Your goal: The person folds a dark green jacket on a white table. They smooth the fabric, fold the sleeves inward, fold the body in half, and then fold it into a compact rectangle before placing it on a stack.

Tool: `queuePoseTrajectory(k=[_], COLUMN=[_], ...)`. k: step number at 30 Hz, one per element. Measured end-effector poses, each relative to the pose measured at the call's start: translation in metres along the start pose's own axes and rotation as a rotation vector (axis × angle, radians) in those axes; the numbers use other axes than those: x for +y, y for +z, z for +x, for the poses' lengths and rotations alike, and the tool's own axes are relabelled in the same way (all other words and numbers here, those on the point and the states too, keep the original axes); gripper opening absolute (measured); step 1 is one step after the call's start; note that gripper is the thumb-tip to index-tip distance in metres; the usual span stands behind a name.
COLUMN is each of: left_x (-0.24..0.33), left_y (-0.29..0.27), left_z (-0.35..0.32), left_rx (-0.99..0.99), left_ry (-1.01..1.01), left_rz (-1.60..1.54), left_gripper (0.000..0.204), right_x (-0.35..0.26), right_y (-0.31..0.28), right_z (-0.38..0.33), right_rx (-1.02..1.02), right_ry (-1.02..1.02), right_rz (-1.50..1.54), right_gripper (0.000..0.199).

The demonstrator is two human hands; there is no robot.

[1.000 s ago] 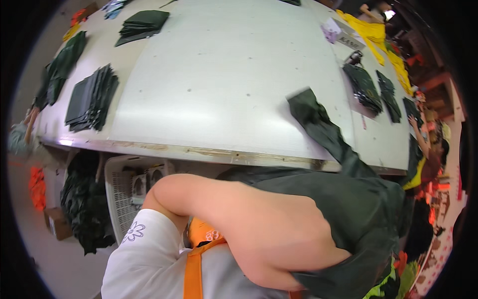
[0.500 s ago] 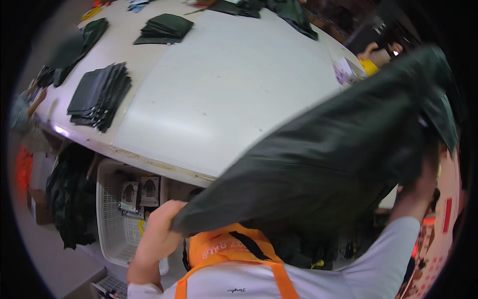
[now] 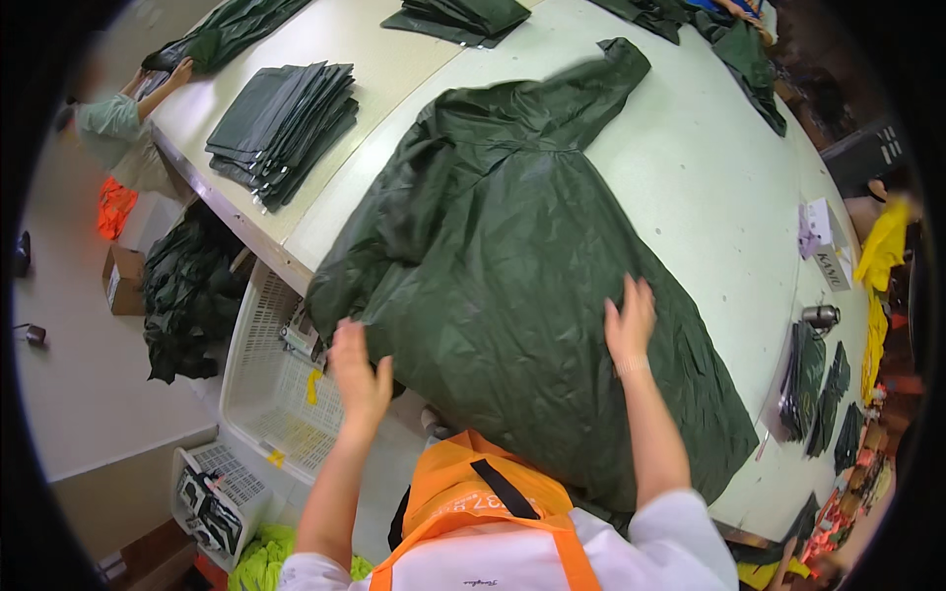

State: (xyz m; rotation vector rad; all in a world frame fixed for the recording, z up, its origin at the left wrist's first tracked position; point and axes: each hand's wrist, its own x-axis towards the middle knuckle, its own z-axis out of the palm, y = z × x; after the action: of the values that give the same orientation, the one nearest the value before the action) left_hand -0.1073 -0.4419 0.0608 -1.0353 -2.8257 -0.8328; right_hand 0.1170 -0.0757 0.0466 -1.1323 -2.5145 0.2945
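Dark green garment (image 3: 512, 276) sprawled over desk (image 3: 719, 197), across near edge. Our left hand (image 3: 357, 379) and right hand (image 3: 629, 330) spread wide. We judge garment light, soft, slippery; best gripped by lower corners.

Stacked garments (image 3: 281, 128) on a worktable (image 3: 709, 197) show a workshop.

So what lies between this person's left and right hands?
In the head view, the spread-out dark green raincoat lies between the left hand and right hand.
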Motion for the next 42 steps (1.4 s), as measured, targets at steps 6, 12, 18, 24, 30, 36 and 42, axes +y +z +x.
queuePoseTrajectory(k=[6, 12, 18, 24, 30, 36, 42], left_x=[0.028, -0.002, -0.086, -0.030, -0.044, -0.118, -0.156], left_y=[0.063, 0.090, 0.082, 0.042, 0.069, 0.056, 0.033], left_z=[0.106, 0.190, 0.268, 0.192, 0.021, 0.042, 0.069], left_rx=[-0.219, 0.036, 0.113, 0.393, 0.217, 0.323, 0.043], left_ry=[0.220, 0.260, -0.074, 0.004, -0.361, -0.910, -0.707], left_rz=[0.323, 0.322, 0.535, 0.369, 0.088, -0.998, -0.087], left_gripper=[0.076, 0.078, 0.076, 0.078, 0.043, 0.026, 0.024], right_x=[0.098, 0.176, 0.247, 0.095, 0.016, 0.028, 0.029], right_y=[0.007, 0.038, 0.040, 0.017, 0.027, 0.030, 0.031], right_z=[-0.052, 0.073, 0.184, 0.096, -0.033, -0.029, -0.025], right_rx=[-0.179, -0.088, -0.225, -0.090, -0.348, -0.212, -0.195], right_ry=[0.333, 0.123, 0.133, -0.235, -0.026, -0.123, -0.118], right_rz=[-0.392, -0.411, -0.463, -0.172, -0.116, -0.164, -0.141], right_gripper=[0.068, 0.065, 0.061, 0.063, 0.065, 0.062, 0.059])
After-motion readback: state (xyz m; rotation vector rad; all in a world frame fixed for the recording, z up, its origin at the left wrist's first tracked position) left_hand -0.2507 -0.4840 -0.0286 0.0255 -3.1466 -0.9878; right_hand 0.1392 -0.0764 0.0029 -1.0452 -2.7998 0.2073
